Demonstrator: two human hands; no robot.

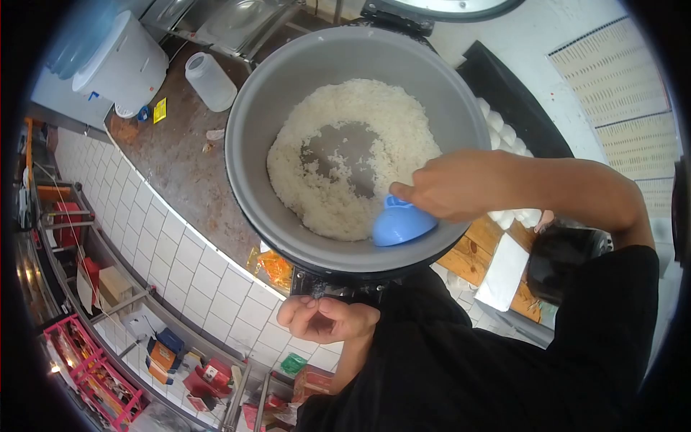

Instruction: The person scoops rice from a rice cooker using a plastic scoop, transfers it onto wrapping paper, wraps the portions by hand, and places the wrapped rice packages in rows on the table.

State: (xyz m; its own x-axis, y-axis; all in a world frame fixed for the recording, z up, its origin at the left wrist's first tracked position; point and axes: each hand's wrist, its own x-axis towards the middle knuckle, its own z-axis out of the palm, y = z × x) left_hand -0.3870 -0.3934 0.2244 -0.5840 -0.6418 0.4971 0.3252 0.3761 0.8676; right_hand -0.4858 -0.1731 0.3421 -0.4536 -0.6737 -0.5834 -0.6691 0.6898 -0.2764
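Observation:
A large round rice cooker pot (248,133) with a grey inside holds cooked white rice (309,194). The rice lies in a ring, and the pot's bottom shows in the middle with some grains on it. My right hand (461,183) reaches in from the right, closed on a blue plastic scoop (403,225). The scoop is tilted, its rounded side showing, at the near right edge of the rice; its inside is hidden. Below the pot's near rim, my left hand (327,319) is loosely curled with thumb and forefinger together, and I see nothing in it.
A white plastic bottle (210,82) and a white bucket (126,61) stand on the worn counter (165,151) at left. An orange packet (276,268) lies by the pot's base. Eggs (504,133) sit right of the pot. Shelves with boxes (165,353) line the lower left.

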